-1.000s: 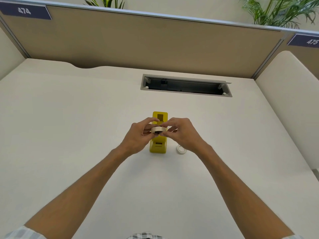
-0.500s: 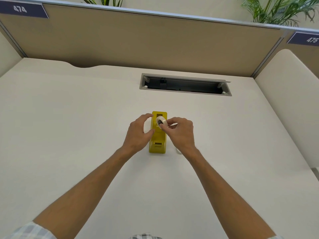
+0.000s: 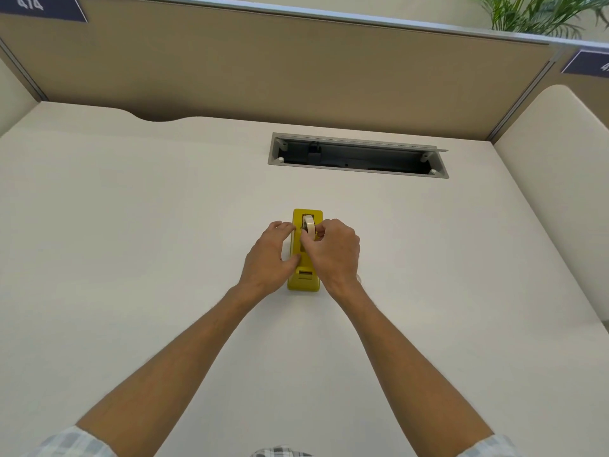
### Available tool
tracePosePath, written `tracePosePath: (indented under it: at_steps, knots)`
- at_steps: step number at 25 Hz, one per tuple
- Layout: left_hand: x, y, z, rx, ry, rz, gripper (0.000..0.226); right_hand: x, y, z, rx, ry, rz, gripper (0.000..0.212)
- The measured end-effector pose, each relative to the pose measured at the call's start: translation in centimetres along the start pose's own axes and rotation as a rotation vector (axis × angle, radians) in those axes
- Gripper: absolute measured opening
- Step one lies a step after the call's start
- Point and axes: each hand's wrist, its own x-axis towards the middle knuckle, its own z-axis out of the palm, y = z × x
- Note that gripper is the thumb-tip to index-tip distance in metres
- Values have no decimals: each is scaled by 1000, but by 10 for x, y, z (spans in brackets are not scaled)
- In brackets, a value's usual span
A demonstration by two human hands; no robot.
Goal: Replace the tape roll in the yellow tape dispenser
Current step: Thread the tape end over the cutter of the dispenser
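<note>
A tape roll [image 3: 308, 224] at the yellow dispenser [image 3: 304, 284]
The right grip [image 3: 333, 255] pinches the tape roll; the left grip [image 3: 268, 258] clasps the dispenser's nine o'clock side.

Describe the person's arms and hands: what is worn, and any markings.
The left hand and the right hand are bare: no gloves, rings or watch show, and the arms are uncovered up to the sleeves. The left sleeve and the right sleeve are checked in pale blue and white, ending near the elbows.
</note>
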Motion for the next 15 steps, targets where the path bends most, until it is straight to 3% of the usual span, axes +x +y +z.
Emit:
tracePosePath:
  at_steps: [7, 11, 15]
  knots:
    - [8, 7, -3, -88, -23, 15, 77, 3, -7, 3, -82, 5, 25, 29]
    - [18, 11, -5, -130, -51, 52, 69, 7, -12, -2, -102, -34, 42, 31]
    - [25, 14, -4, -151, -33, 89, 47, 8, -14, -3, -136, -88, 42, 28]
